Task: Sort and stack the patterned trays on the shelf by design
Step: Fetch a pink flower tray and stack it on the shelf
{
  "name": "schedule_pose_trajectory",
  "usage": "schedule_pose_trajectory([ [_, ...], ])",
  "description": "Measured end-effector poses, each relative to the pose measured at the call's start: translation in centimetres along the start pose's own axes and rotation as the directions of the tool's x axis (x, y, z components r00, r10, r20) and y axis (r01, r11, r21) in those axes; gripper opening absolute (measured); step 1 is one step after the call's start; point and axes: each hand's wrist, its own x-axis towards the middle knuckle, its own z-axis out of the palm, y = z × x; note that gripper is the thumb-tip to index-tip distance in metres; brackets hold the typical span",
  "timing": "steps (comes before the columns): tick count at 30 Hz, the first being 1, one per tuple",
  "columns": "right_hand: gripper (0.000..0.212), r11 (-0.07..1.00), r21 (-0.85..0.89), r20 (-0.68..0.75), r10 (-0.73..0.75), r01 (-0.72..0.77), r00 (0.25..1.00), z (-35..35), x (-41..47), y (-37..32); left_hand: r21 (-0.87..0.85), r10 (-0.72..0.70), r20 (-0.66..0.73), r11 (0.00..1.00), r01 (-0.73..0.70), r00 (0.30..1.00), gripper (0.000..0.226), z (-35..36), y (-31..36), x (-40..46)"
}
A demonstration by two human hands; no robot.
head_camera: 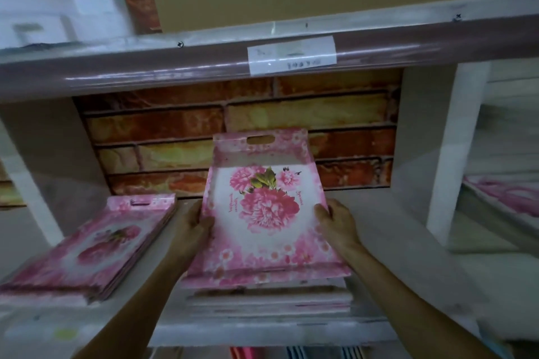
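A pink tray with large peony flowers (pixel 264 213) is held over the middle of the shelf, its handle slot at the far end. My left hand (pixel 198 220) grips its left edge and my right hand (pixel 335 220) grips its right edge. Below it lies a pile of several trays (pixel 271 303), seen only by their edges. At the left of the shelf a second stack of pink flowered trays (pixel 96 245) lies flat, turned at an angle.
The white shelf board (pixel 388 236) has a brick-pattern back wall (pixel 239 125). An upper shelf rail (pixel 204 64) with a paper label (pixel 291 55) runs overhead. A white upright (pixel 455 148) bounds the bay on the right, with more pink trays (pixel 504 195) beyond.
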Motion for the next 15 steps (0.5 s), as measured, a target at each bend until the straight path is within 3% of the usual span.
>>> schedule_pose_trajectory([
  [4, 0.025, 0.995, -0.097, -0.040, -0.006, 0.003, 0.999, 0.5, -0.6, 1.0, 0.007, -0.023, 0.086, 1.000, 0.022, 0.996, 0.048, 0.1, -1.5, 0.5],
  [15, 0.028, 0.967, -0.253, -0.048, 0.016, -0.027, 0.999, 1.1, -1.8, 2.9, -0.005, -0.091, 0.158, 0.996, 0.093, 0.983, 0.054, 0.4, -3.4, -0.7],
])
